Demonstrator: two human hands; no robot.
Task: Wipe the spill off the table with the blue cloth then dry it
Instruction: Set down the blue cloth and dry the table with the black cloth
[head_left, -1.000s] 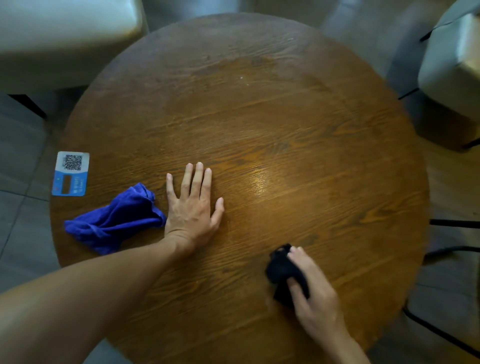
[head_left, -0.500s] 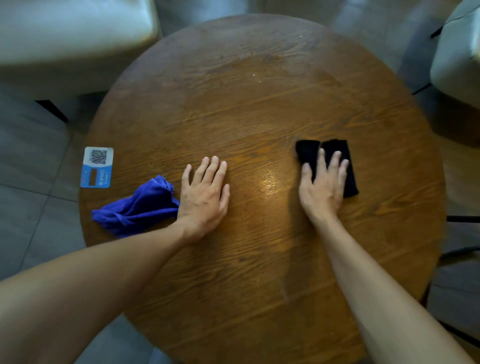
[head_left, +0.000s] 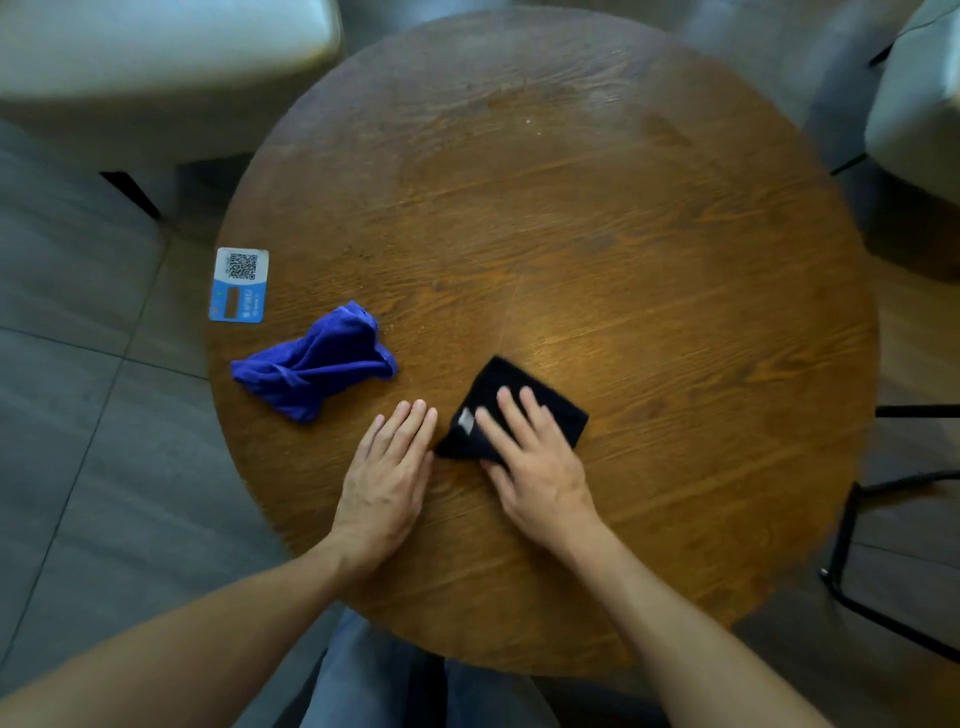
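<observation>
Under the right hand (head_left: 537, 462), black cloth (head_left: 550, 402) seems half hidden.

At the table's left edge I see a QR code card (head_left: 239, 285), white on top with a blue lower band, lying flat and partly overhanging the rim. Far left there is a pale cushioned seat (head_left: 156, 67), blurred, with a dark leg (head_left: 132, 193) beneath it. A second pale seat (head_left: 917, 104) sits at the far right corner, only partly in frame. Near right I can make out a black metal chair frame (head_left: 852, 525), its thin bars crossing over the floor. The floor (head_left: 67, 415) is grey tile with visible grout lines on the left side.
</observation>
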